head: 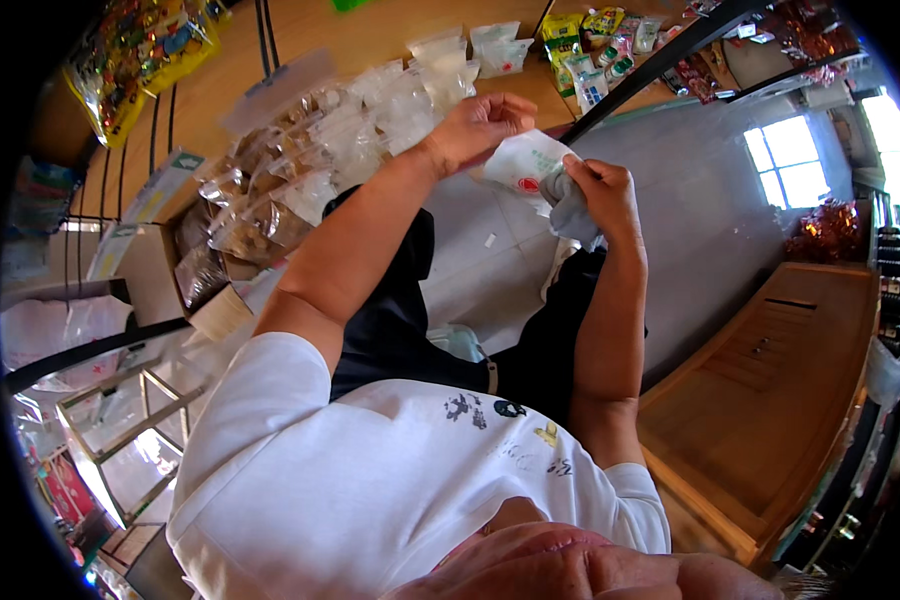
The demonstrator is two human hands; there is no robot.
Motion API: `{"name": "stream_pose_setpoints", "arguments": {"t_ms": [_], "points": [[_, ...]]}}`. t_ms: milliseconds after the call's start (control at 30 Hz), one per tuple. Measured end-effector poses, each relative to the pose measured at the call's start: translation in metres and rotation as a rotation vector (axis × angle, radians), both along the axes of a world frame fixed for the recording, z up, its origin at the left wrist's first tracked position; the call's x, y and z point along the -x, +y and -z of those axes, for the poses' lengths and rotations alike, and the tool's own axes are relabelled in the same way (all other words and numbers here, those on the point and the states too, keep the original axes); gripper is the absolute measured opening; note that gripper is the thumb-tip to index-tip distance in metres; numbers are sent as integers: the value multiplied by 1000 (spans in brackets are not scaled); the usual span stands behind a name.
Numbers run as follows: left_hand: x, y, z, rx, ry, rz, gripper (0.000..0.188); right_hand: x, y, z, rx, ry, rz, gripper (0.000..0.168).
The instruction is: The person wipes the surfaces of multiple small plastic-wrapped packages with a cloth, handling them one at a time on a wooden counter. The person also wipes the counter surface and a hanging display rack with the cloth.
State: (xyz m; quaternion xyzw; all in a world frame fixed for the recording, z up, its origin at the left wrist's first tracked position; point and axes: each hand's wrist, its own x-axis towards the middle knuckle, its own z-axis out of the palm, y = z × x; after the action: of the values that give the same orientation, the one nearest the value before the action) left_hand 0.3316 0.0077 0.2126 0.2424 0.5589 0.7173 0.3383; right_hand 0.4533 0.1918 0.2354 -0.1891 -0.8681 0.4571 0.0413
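A white plastic bag with green print and a red mark is held up over the floor. My right hand pinches its right edge between thumb and fingers, along with a bunched grey cloth that hangs below. At the upper left edge of the bag is my left hand, its fingers bent; whether they grip the bag cannot be told. Just left of it, clear zip bags of white contents stand in rows on a wooden shelf, beside bags with brown contents.
Yellow and green packets and small bottles lie at the shelf's right. A black metal post slants near my hands. To the right stands a wooden cabinet. A cardboard box and a glass-sided frame are at the left.
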Motion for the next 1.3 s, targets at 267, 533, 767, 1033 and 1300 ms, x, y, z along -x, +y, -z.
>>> {"name": "stream_pose_setpoints", "arguments": {"t_ms": [267, 533, 767, 1033, 1300], "points": [[-10, -14, -26, 62, 100, 489, 81, -15, 9, -20, 730, 145, 178, 32], [-19, -1, 5, 98, -330, 413, 45, 6, 37, 4, 1377, 458, 241, 37], [-25, 1, -3, -12, -500, 266, 42, -3, 33, 3, 1175, 874, 505, 34], [-33, 6, 11, 13, -345, 159, 42, 2, -61, -1, -555, 766, -112, 34], [-32, -2, -1, 7, -462, 286, 46, 31, 23, 48, -244, 650, 288, 27]]}}
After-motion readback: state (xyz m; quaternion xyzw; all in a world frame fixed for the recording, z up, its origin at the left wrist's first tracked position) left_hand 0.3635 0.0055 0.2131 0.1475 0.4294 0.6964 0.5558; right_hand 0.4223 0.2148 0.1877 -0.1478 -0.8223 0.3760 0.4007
